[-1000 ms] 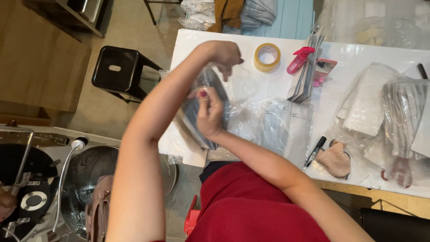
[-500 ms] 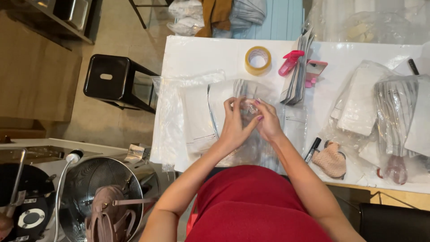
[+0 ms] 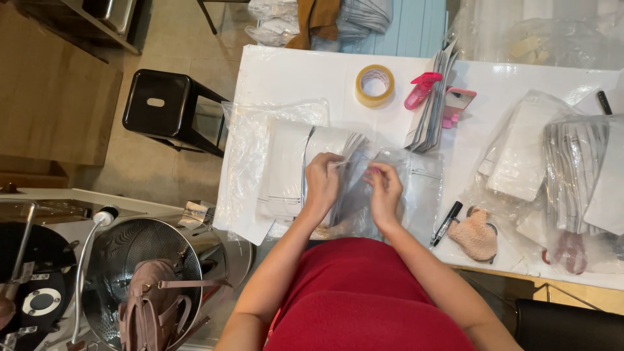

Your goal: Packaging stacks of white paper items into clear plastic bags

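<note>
floor: beige tile (image 3: 188, 45) | black stool (image 3: 159, 104) | white table (image 3: 292, 75)

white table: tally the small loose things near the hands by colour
Yellow round roll of tape: 1
Pink plastic clips: 2
Black marker pen: 1
Beige knitted pouch: 1
Total: 5

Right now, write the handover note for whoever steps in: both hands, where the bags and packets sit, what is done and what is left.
Left hand and right hand: both pinch the top of a clear plastic bag at the near edge of the white table.
A stack of white packets lies to the left under clear plastic.
Tape roll, pink tape dispenser and black marker lie untouched.
Done: cannot tell.
Left: the bag in hand looks unsealed.
</note>
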